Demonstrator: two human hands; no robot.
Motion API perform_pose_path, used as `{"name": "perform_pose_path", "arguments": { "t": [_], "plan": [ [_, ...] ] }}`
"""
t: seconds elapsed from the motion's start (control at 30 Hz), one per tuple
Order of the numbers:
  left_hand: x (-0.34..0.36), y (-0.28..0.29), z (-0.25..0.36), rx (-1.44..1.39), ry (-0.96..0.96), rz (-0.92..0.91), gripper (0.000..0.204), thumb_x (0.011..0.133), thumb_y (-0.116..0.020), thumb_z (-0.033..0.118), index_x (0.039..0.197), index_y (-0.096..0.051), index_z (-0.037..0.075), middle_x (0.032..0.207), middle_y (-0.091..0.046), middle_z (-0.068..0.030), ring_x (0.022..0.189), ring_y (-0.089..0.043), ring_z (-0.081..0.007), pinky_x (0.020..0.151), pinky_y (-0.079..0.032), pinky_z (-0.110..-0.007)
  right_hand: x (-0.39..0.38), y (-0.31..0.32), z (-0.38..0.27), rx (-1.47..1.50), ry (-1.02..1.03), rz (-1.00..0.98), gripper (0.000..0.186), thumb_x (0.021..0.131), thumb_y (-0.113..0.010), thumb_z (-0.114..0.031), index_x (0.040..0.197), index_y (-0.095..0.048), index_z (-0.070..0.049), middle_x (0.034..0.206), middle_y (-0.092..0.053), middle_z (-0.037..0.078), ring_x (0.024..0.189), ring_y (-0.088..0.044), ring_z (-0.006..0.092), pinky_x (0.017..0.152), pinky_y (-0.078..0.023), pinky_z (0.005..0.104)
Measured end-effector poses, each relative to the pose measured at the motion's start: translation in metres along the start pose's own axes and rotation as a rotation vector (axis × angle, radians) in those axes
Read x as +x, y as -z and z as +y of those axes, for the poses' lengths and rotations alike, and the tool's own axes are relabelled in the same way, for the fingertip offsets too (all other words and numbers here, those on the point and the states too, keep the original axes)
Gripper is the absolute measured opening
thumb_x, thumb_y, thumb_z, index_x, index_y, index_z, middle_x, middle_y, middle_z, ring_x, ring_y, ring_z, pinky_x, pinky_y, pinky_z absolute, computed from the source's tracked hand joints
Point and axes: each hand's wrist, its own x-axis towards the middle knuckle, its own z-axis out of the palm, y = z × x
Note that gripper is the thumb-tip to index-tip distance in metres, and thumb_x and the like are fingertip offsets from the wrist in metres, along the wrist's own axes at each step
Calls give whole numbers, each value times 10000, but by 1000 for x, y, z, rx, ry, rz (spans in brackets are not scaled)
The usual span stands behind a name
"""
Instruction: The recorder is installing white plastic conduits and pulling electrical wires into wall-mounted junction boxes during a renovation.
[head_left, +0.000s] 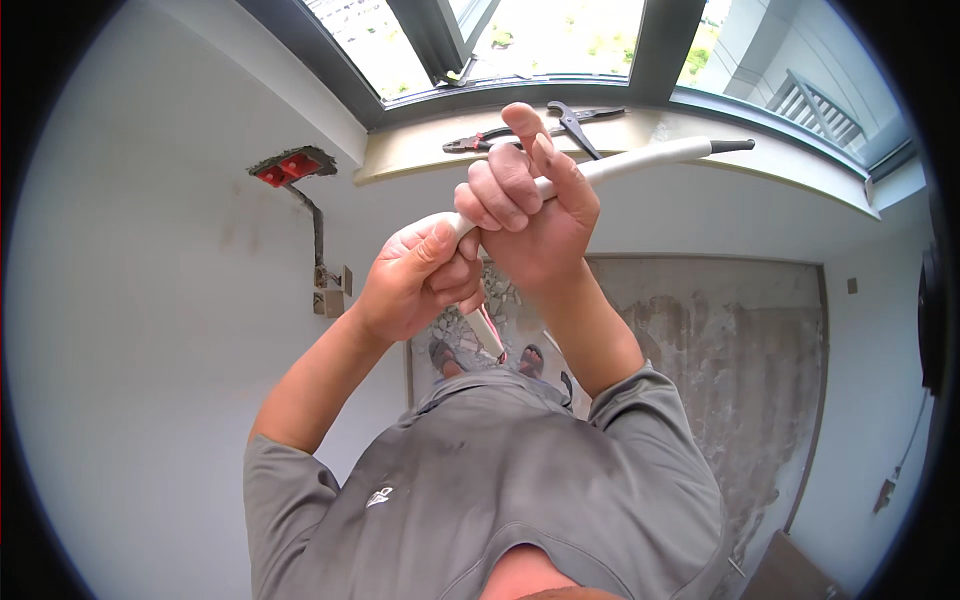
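A white plastic pipe (650, 158) slants up to the right across my hands, and a dark rod (732, 147) sticks out of its right end. My left hand (415, 275) is closed round the lower left part, thumb along the top. Right beside it, my right hand (535, 205) has its fingers curled round the pipe while one or two digits point up. Below my left hand hangs a white length with pinkish-red wires (488, 330); whether it belongs to the same pipe is hidden by the hand.
Combination pliers (480, 142) and a blue-grey hand tool (572, 128) lie on the windowsill (400, 160) ahead. Red socket boxes (288, 170) sit in the left wall above a cut groove. Rubble (510, 295) covers the floor by my feet. A window frame (540, 97) stands beyond.
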Motion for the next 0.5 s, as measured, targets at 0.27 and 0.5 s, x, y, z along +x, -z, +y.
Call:
{"name": "perform_pose_path", "arguments": {
  "t": [0.27, 0.5],
  "plan": [
    [-15, -12, 7, -204, 154, -46, 396, 1062, -395, 438, 934, -492, 75, 629, -304, 34, 549, -289, -104, 556, -333, -295, -2, 3, 0, 42, -214, -347, 347, 983, -345, -194, 1194, -571, -37, 522, -201, -57, 476, -252, 103, 541, -329, 306],
    [-34, -29, 16, -24, 344, -95, 397, 1037, -469, 454, 887, -489, 87, 657, -345, 38, 563, -313, -107, 521, -286, -269, -17, -19, -19, -8, -451, -463, 284, 972, -339, -173, 1055, -563, -18, 504, -198, -53, 450, -253, 110, 527, -328, 313]
  ]
}}
